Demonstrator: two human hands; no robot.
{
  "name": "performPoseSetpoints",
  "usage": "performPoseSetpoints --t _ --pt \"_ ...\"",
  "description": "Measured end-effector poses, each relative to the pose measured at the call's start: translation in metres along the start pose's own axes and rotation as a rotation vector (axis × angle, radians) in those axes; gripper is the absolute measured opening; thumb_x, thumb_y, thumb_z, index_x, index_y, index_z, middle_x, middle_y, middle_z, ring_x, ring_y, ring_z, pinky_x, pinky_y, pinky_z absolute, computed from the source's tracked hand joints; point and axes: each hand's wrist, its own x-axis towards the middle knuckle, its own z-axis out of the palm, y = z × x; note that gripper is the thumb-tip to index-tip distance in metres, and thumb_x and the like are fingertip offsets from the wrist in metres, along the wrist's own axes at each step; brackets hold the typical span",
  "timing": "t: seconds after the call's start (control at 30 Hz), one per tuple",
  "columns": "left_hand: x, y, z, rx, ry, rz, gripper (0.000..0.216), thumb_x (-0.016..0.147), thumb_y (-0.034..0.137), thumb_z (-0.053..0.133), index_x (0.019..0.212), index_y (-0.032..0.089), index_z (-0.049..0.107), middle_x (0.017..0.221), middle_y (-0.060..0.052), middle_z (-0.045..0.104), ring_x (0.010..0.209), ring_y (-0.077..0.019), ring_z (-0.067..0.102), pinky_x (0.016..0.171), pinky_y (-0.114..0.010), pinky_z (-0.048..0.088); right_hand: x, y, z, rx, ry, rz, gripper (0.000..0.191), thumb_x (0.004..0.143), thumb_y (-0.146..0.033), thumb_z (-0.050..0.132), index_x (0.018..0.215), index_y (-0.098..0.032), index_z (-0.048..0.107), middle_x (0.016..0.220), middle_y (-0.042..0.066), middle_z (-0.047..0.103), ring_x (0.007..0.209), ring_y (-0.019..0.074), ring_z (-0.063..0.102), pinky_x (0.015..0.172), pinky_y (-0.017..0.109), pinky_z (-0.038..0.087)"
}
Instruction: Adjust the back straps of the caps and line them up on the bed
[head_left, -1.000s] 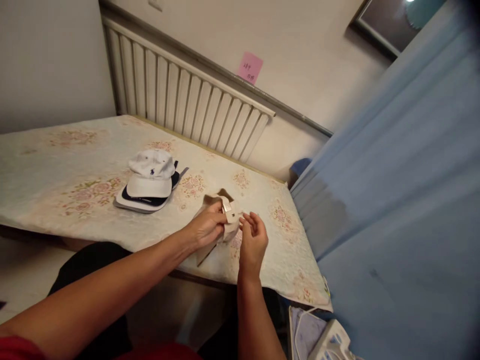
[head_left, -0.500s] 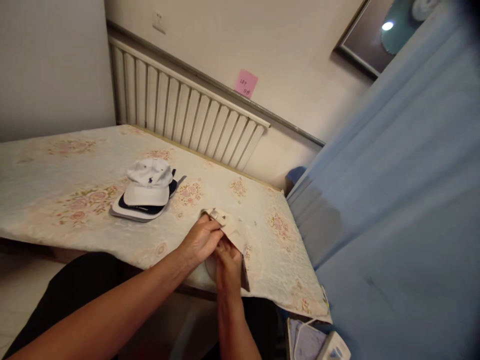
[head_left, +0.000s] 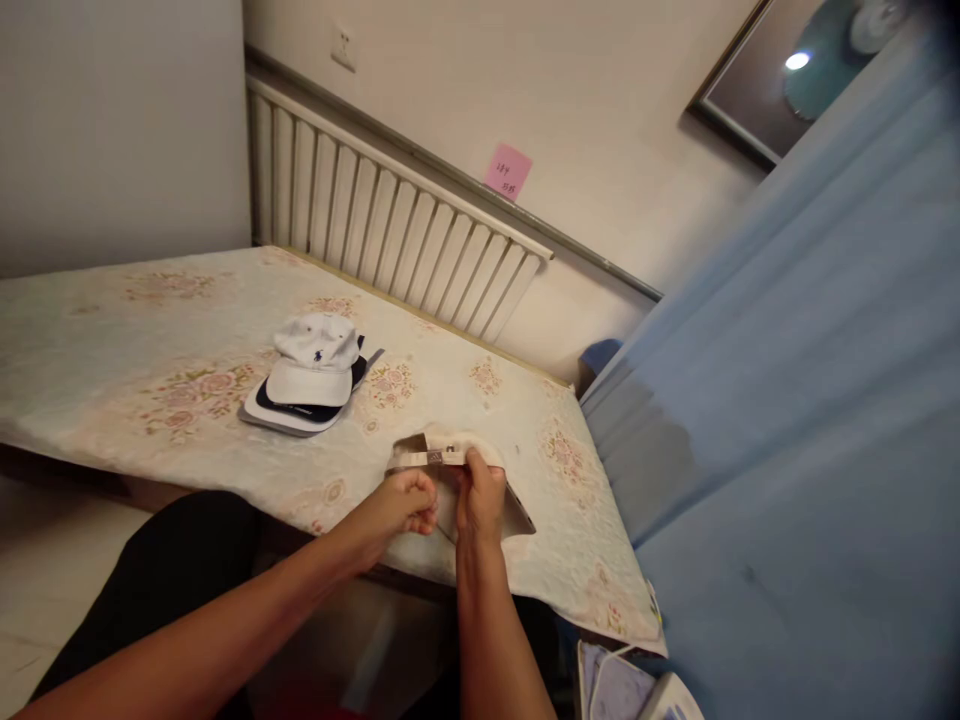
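A beige cap (head_left: 517, 512) with a back strap lies near the front edge of the table (head_left: 112, 340), held between both hands. My left hand (head_left: 401, 503) is curled closed at the cap's left side, below the strap. My right hand (head_left: 480, 497) grips the cap's crown, thumb near the strap's buckle. A small stack of caps (head_left: 311, 375), white on top of a dark one and a grey one, rests further back to the left.
The table wears a pale floral cloth. A ribbed radiator (head_left: 397, 230) runs along the wall behind, with a pink sticky note (head_left: 508, 171) above it. A blue curtain (head_left: 795, 400) hangs at the right. An iron and board (head_left: 637, 690) sit below the table's right corner.
The cap was lifted and opened between my hands, then turned and lowered onto the table near the front edge. My right hand shifted from the strap to the crown.
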Motion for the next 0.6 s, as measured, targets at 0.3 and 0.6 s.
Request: performPoseSetpoints --t 0.3,0.6 --pt "0.005 -0.009 -0.03 0.744 0.357 0.618 0.007 0.082 0.027 0.055 0.08 0.021 0.054 0.077 0.0 0.052 0.069 -0.0158 0.05 0.067 -0.029 0.041 0.001 0.031 -0.003 0.01 0.038 0.113 0.016 0.065 -0.027 0.067 0.073 -0.015 0.06 0.061 -0.002 0.061 0.049 0.0092 0.049 0.044 0.02 0.037" --pt "0.016 -0.031 -0.036 0.988 0.271 0.611 0.006 0.081 0.018 0.053 0.085 0.023 0.052 0.089 -0.002 0.053 0.083 -0.0189 0.053 0.076 -0.029 0.042 -0.015 0.045 0.008 -0.04 -0.049 0.165 0.016 0.067 -0.03 0.063 0.073 -0.019 0.054 0.065 -0.003 0.06 0.057 0.0112 0.053 0.052 0.023 0.042"
